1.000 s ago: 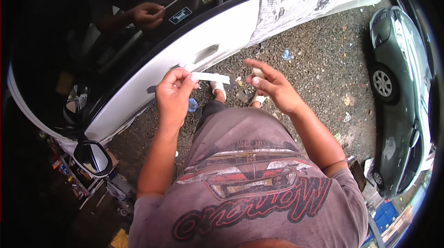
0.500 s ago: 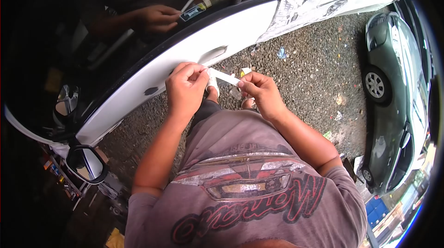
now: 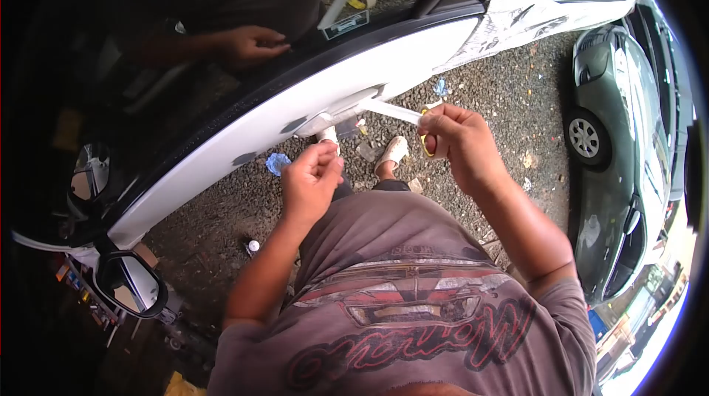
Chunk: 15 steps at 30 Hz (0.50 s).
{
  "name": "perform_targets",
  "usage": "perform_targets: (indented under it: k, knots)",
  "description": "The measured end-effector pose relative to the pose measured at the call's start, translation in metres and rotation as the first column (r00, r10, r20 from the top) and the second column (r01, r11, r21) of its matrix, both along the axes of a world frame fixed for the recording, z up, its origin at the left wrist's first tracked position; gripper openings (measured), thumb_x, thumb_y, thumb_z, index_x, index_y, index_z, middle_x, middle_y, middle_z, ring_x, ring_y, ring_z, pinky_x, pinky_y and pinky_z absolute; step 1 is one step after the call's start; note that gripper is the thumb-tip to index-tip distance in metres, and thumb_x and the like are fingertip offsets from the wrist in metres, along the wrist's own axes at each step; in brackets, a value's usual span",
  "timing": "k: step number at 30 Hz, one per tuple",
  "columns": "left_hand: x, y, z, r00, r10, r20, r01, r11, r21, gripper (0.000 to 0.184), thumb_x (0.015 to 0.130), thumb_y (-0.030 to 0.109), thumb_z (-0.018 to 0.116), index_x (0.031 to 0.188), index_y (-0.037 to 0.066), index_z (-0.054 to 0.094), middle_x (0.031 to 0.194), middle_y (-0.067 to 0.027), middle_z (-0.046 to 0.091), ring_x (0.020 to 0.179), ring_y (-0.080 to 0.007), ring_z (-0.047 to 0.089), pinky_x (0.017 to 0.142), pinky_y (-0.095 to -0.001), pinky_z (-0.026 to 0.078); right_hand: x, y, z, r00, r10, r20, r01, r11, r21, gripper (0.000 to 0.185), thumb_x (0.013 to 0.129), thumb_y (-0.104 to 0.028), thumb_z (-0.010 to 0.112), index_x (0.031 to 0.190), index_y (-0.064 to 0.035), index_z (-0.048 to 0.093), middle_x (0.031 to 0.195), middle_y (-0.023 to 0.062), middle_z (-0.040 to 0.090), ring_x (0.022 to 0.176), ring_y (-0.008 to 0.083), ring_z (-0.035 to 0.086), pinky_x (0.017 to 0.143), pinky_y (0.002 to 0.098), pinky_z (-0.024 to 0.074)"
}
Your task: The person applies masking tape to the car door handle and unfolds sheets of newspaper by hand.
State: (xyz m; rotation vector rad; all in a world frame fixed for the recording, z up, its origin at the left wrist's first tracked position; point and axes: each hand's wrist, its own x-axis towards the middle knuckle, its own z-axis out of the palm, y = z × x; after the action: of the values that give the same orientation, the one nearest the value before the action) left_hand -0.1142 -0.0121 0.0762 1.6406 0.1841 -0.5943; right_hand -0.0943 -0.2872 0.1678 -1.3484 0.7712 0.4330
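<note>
A white strip of tape stretches from my right hand toward the handle of the white car door. My right hand pinches the strip and also holds a tape roll with a yellow inner edge. Lower left, near the door, is my left hand, its fingers loosely curled and parted with nothing visible between them. Whether the strip's far end touches the door is unclear.
Printed paper covers the door's right part. The side mirror juts out at lower left. A grey-green car stands at the right. Gravel with a blue plastic scrap lies below.
My left hand has let go of the strip and moved down, away from the door. My right hand has moved right with the strip and roll. The view has shifted.
</note>
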Motion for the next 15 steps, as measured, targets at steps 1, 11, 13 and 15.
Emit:
perform_targets:
  k: [1, 11, 13, 15]
  knots:
    - [-0.002, -0.001, -0.011, 0.999, -0.016, -0.041, 0.014, 0.999, -0.035, 0.028, 0.104, 0.005, 0.071, 0.13, -0.004, 0.067, 0.095, -0.008, 0.075, 0.072, -0.0092, 0.07, 0.062, -0.0242, 0.057, 0.01, 0.003, 0.007, 0.999, 0.004, -0.031, -0.005, 1.0, -0.021, 0.014, 0.098, -0.014, 0.071, 0.096, -0.0004, 0.075, 0.077, 0.0012, 0.067, 0.065, 0.0078, 0.056, 0.062, 0.024, 0.0434]
    - [-0.008, -0.047, -0.112, 0.965, 0.214, -0.154, -0.263, 0.833, -0.488, 0.031, 0.106, 0.009, 0.069, 0.136, 0.0, 0.066, 0.098, -0.0035, 0.069, 0.083, -0.014, 0.07, 0.075, -0.0305, 0.06, 0.068, 0.034, 0.027, 0.958, 0.062, -0.28, -0.128, 0.966, -0.226, 0.018, 0.097, -0.014, 0.068, 0.099, 0.0031, 0.072, 0.081, 0.0036, 0.064, 0.065, 0.0115, 0.059, 0.058, 0.0271, 0.048]
    - [-0.001, -0.055, -0.118, 0.888, 0.2, -0.413, -0.435, 0.656, -0.617, 0.036, 0.106, 0.012, 0.071, 0.141, 0.004, 0.065, 0.102, -0.0032, 0.069, 0.082, -0.0147, 0.07, 0.076, -0.0323, 0.06, 0.072, 0.04, 0.024, 0.956, 0.069, -0.285, -0.139, 0.962, -0.234, 0.018, 0.097, -0.014, 0.069, 0.1, 0.0036, 0.072, 0.081, 0.0043, 0.065, 0.065, 0.012, 0.059, 0.058, 0.0281, 0.0487]
    - [0.001, -0.062, -0.117, 0.887, 0.197, -0.417, -0.444, 0.612, -0.655, 0.04, 0.106, 0.015, 0.071, 0.145, 0.007, 0.063, 0.106, -0.0028, 0.07, 0.083, -0.0144, 0.069, 0.077, -0.0327, 0.06, 0.076, 0.046, 0.019, 0.951, 0.059, -0.304, -0.136, 0.961, -0.239, 0.018, 0.097, -0.014, 0.069, 0.1, 0.0038, 0.073, 0.082, 0.0048, 0.065, 0.065, 0.0122, 0.06, 0.058, 0.0286, 0.0491]
